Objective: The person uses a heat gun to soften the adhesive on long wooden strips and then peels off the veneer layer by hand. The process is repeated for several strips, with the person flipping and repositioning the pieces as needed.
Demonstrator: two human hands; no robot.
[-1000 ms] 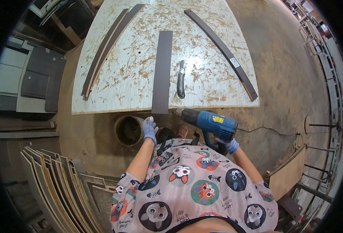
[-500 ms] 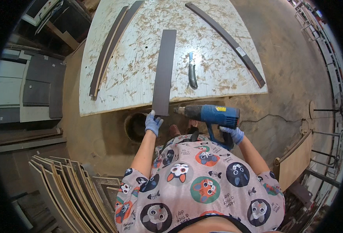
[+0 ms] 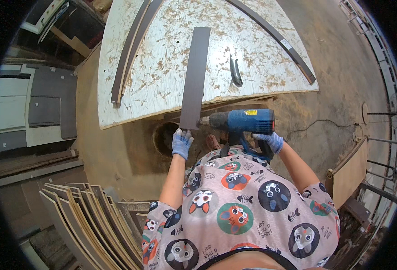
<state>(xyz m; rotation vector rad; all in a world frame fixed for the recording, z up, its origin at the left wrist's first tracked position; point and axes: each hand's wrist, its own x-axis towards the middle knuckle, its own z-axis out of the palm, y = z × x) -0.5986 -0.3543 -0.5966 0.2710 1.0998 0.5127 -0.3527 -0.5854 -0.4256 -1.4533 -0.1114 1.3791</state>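
Observation:
A blue heat gun (image 3: 243, 120) is in my gloved right hand (image 3: 270, 141), its fingers wrapped round the handle. The metal nozzle points left at the side of a long, flat dark brown board (image 3: 195, 81), close to its near end. That board lies lengthwise on the worn white table (image 3: 162, 85) and juts past the front edge. My left hand (image 3: 182, 143), in a blue glove, grips the jutting end with its fingertips. A dark-handled knife (image 3: 236, 73) rests on the table to the right of the board.
Two dark strips (image 3: 131, 51) lie on the table's left side, and another dark strip (image 3: 275, 40) on its right. Many panels (image 3: 81, 220) stand stacked at lower left. A round bin (image 3: 162, 139) sits below the table edge. A cord (image 3: 320, 121) trails rightward across the floor.
The view has shifted, so the table and the knife sit higher and farther right. My left hand has turned, its fingers now at the board's end. The heat gun stays beside the board.

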